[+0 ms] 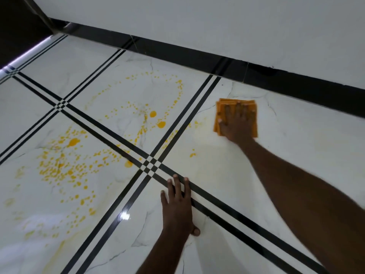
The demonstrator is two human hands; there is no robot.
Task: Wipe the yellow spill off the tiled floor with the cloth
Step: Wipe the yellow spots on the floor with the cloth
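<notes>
A folded orange cloth (221, 113) lies flat on the white marble-look tiled floor (296, 139), near the black skirting. My right hand (236, 123) presses down on it with fingers spread. My left hand (177, 204) rests flat on the floor nearer to me, fingers across a black double stripe, holding nothing. The yellow spill (65, 161) is scattered as drops and smears over the tiles to the left, with larger blobs (161, 124) in the middle tile. A few drops (192, 154) lie on the tile that holds the cloth.
A white wall (217, 26) with a black skirting (256, 78) runs along the far side. A dark doorway or panel (17, 26) stands at the top left. Black double stripes (110, 135) cross the floor between tiles.
</notes>
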